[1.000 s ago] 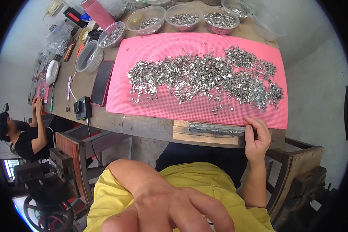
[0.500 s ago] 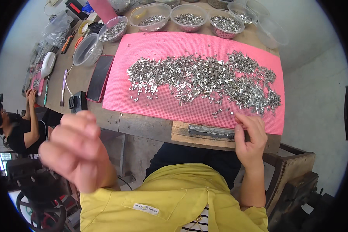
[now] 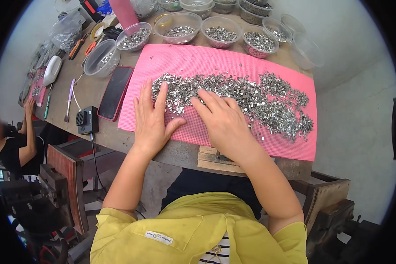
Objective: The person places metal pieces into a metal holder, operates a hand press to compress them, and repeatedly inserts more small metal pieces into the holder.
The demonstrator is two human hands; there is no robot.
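A wide heap of small shiny metal pieces point(image 3: 251, 94) lies spread over a pink textured mat point(image 3: 193, 55). My left hand point(image 3: 152, 116) rests at the heap's left end, fingers stretched and apart, thumb out to the right over bare mat. Over the left middle of the heap, my right hand point(image 3: 224, 121) reaches in from the right with its fingers spread and bent down among the pieces. Nothing shows gripped in either hand, though the right fingertips partly hide what lies under them. Below the right hand, a wooden block point(image 3: 211, 159) sits at the table edge, partly covered by the forearm.
Clear plastic bowls of metal pieces point(image 3: 218, 33) line the mat's far side. Left of the mat lie a phone point(image 3: 115, 93), a small black device with a cable point(image 3: 88, 119), a purple-handled brush point(image 3: 70, 99) and a white object point(image 3: 53, 70). A co-worker point(image 3: 20, 145) sits at far left.
My left hand came from above the table's left side down onto the heap's left end and opened. My right hand moved left from the mat's near right edge onto the heap.
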